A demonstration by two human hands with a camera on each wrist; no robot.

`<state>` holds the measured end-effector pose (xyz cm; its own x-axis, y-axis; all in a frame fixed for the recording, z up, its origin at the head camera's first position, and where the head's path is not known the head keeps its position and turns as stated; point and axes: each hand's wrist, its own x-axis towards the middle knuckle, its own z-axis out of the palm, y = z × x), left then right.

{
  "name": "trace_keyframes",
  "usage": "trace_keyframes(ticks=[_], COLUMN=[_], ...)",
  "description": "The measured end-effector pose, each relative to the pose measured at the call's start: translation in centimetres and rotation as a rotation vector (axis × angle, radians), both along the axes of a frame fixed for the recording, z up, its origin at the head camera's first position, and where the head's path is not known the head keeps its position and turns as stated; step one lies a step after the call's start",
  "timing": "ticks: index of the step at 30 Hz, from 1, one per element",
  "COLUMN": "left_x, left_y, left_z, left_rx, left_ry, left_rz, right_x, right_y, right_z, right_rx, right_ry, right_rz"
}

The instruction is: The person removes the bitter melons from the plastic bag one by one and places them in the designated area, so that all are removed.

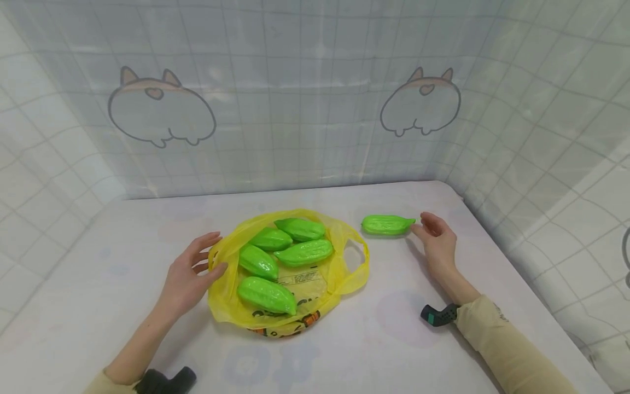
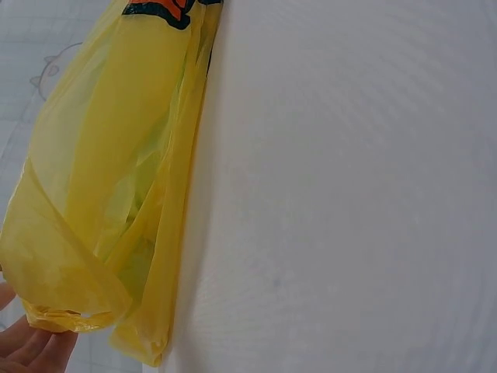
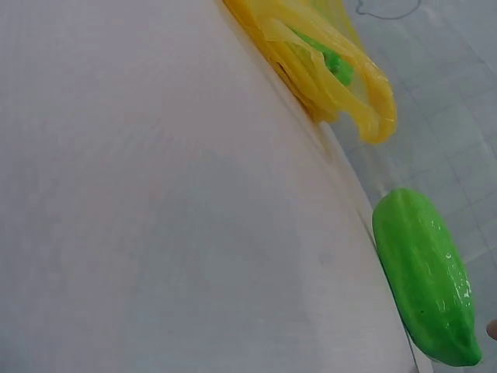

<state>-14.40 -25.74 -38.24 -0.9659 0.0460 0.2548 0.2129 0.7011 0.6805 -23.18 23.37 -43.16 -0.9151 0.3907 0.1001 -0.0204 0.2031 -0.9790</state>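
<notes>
A yellow plastic bag (image 1: 325, 284) lies on the table with its mouth spread wide, and several glossy, ridged green bitter melons (image 1: 268, 295) lie inside. At the bag's left rim, my left hand (image 1: 189, 273) holds the edge, thumb in front and fingers behind. In the left wrist view its fingertips (image 2: 39, 346) meet a folded end of the bag (image 2: 62, 256). Right of the bag, one loose bitter melon (image 1: 386, 225) rests on the table. My right hand (image 1: 438, 243) is beside its pointed tip, fingers loosely bent; in the right wrist view a fingertip shows just off that melon (image 3: 423, 272).
The table (image 1: 384, 350) has a pale printed cover. Grid-patterned curtains (image 1: 295, 137) with dog drawings rise behind it and at both sides. A looped bag handle (image 1: 361, 268) sticks out toward the loose melon. Dark devices are strapped at both wrists.
</notes>
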Motion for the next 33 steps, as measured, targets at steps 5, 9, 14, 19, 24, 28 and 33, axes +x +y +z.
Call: trace_keyframes(ticks=[5,9,14,19,24,28,33], left_x=[0.0,0.0,0.0,0.0,0.1,0.1,0.1], left_y=[-0.1,-0.2,-0.1,-0.2,0.0,0.1,0.1], left_z=[0.0,-0.1,-0.1,0.0,0.0,-0.1,0.1], left_rx=[-0.001,0.005,0.015,0.009,0.01,0.012,0.001], left_ry=[0.01,0.01,0.002,0.007,-0.009,-0.015,-0.004], left_rz=[-0.005,-0.002,-0.003,0.007,0.009,0.01,0.016], right_x=[0.6,1.2,2.0,2.7,3.7,4.7,6.1], right_y=[-0.8,-2.0,-3.8,-5.7,-7.5,-9.2,-11.4], right_z=[0.3,0.2,0.1,0.1,0.1,0.3,1.9], right_rx=[0.043,0.092,0.166,0.195,0.184,0.172,0.275], right_ry=[0.073,0.146,0.214,0.28,0.298,0.336,0.409], right_rz=[-0.057,-0.021,0.061,0.127,0.193,0.233,0.274])
